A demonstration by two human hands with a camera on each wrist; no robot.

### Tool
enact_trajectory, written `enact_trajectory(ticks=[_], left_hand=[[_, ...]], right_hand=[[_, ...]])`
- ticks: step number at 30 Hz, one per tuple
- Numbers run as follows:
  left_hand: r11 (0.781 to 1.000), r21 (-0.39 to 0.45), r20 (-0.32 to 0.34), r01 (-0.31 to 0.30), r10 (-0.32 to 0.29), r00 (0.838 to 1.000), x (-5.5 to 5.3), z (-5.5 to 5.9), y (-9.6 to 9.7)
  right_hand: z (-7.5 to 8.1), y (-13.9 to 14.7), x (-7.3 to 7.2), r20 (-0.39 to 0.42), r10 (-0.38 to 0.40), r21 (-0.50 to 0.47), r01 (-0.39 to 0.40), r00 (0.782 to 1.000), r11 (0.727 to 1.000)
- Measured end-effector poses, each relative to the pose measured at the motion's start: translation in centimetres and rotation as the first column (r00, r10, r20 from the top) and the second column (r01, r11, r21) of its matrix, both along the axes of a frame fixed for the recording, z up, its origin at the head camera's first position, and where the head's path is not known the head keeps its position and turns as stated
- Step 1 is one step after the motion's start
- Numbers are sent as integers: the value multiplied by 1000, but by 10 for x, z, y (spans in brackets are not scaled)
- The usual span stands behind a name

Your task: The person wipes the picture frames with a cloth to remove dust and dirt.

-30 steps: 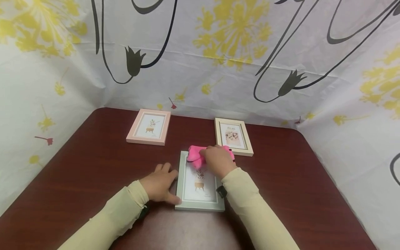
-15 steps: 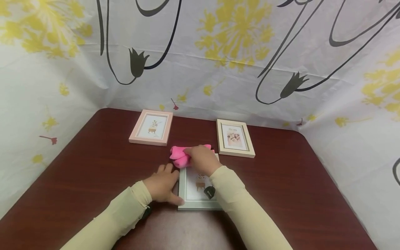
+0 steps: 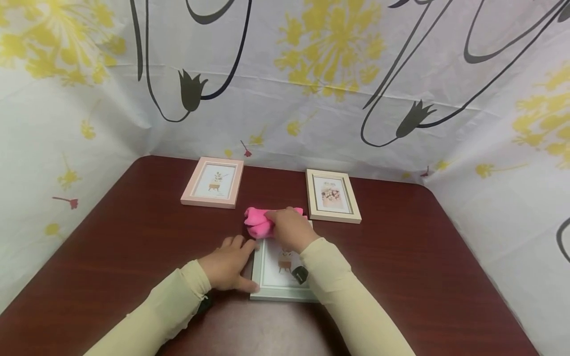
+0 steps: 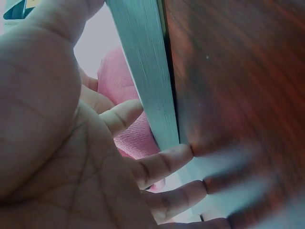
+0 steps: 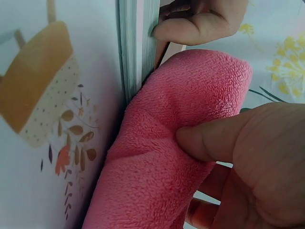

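A pale green picture frame (image 3: 282, 295) lies flat near the middle of the dark red table. My right hand (image 3: 291, 230) grips a folded pink cloth (image 3: 257, 228) and presses it on the frame's far end, where it covers the top left corner. The right wrist view shows the thumb sunk into the fuzzy cloth (image 5: 167, 114) beside the printed plant picture. Along the frame's left side, my left hand (image 3: 226, 267) lies with fingers spread, thumb at the near left corner. In the left wrist view its fingertips reach the frame's edge (image 4: 147, 71) and the table.
A pink picture frame (image 3: 187, 198) lies at the back left of the table (image 3: 401, 257). A cream picture frame (image 3: 336, 216) lies at the back right, close to the cloth. Behind the table and at its sides hangs a white flowered sheet (image 3: 267, 99).
My right hand has moved left with the cloth along the frame's far end, then has stayed nearly still for the last half second. The left hand has stayed in place.
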State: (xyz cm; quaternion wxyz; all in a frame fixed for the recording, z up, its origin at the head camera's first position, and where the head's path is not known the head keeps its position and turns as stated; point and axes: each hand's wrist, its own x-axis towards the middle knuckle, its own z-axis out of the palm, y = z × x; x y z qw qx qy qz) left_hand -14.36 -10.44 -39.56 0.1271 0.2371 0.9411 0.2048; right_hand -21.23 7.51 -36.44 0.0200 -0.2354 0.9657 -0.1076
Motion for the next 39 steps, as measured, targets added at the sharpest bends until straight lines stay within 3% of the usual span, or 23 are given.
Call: enact_trajectory(ticks=[10,14,19,25,28,32,35,39], left_hand=[[1000,13,-6,1,-1,1000,1,0,-1],[1000,2,7,-6,6,1000,1,1,-1],[1000,-1,19,-7,7,1000,1,2,-1],[999,32,31,18,-19,999,0,2,-2],[998,54,42,30,-32,999,-1,1,-3],[997,77,45,30,-34,998,0,1,-4],[996,85,45,31,-35,998,0,1,-4],[996,82,49,24,-28,998,0,1,-3]], right_hand=[[-1,4,0,-26,-22,22,23,999,999],[1,16,0,-40,-77,69,80,996,994],[7,33,-1,-112,-140,148,155,984,977],[6,30,-2,-105,-112,193,131,988,973],[3,21,-2,-103,-74,168,91,992,982],[1,5,-4,-90,-14,60,20,996,998],[0,-3,-6,-58,-3,-17,2,998,1000],[-2,-4,-9,-24,-10,-51,9,1000,999]])
